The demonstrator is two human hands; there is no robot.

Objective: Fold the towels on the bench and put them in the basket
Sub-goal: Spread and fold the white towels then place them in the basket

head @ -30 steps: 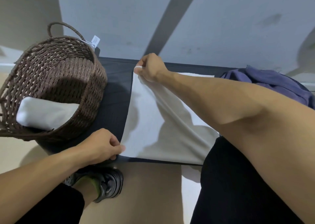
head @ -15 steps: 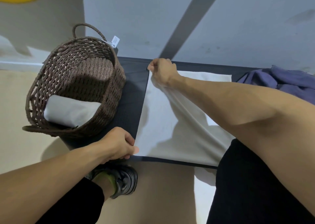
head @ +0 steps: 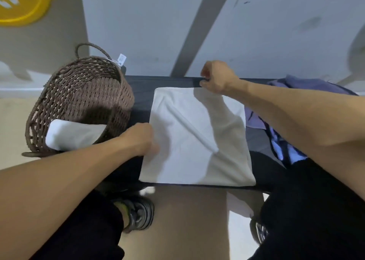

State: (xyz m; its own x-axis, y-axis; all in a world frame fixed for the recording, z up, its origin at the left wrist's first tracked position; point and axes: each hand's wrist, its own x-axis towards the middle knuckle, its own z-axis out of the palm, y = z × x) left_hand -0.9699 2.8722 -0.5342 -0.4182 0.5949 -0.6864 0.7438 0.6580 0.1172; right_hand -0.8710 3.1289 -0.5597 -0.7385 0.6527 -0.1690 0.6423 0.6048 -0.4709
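While you look down through the head camera, you have one white towel [head: 197, 139] lying flat on the dark bench [head: 142, 89], its near edge along the bench's front edge and a diagonal crease across it. Your left hand [head: 141, 139] grips the towel's left edge with curled fingers; your right hand [head: 216, 77] is curled at the towel's far edge, whether pinching cloth you cannot tell. One woven basket [head: 79, 101] stands just left of the towel, holding one folded white towel [head: 73, 134] against its near wall. One purple cloth pile [head: 286, 121] lies just right of the towel. A strip of bare bench separates towel and basket.
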